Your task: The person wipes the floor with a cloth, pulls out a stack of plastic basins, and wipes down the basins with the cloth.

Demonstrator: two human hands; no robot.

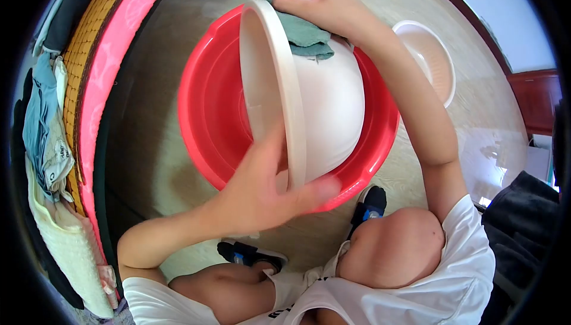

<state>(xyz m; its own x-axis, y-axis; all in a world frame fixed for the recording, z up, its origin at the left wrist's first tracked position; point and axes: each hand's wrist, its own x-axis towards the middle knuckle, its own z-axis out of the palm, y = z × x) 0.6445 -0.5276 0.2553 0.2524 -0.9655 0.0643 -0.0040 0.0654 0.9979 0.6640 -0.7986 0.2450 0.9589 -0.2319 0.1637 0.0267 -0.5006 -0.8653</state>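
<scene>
A white basin is tilted up on its side within a larger red basin on the floor. My left hand is at the near edge of the white basin, its fingers around the rim and partly inside, the thumb outside; it is somewhat blurred. With my right hand I grip a green cloth at the far upper side of the white basin. The cloth drapes over the rim and the outer wall.
Another white basin stands on the floor at the right. A bed edge with a pink cover and piled clothes runs along the left. My feet in dark slippers are below the red basin. Dark fabric lies at the right.
</scene>
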